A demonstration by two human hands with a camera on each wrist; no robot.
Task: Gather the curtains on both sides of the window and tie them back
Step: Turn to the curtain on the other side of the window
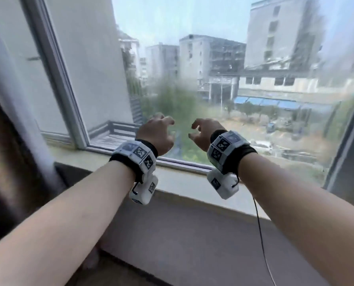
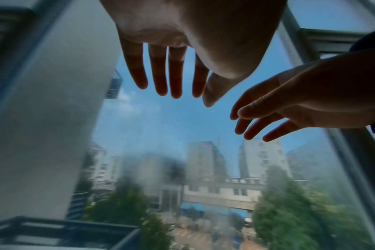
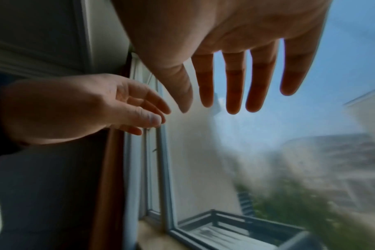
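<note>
My left hand and right hand are raised side by side in front of the window pane, a small gap between them. Both are empty, with fingers spread and loosely bent. The left wrist view shows the left hand with straight fingers and the right hand beside it. On the far left hang a dark brown curtain and a white sheer. A dark curtain edge shows at the far right. Neither hand touches a curtain. In the right wrist view, the right hand is above and the brown curtain behind the left hand.
A pale window sill runs below the hands, above a grey wall. The grey window frame stands to the left. A thin black cable hangs from the right wrist. Outside are buildings, trees and a balcony railing.
</note>
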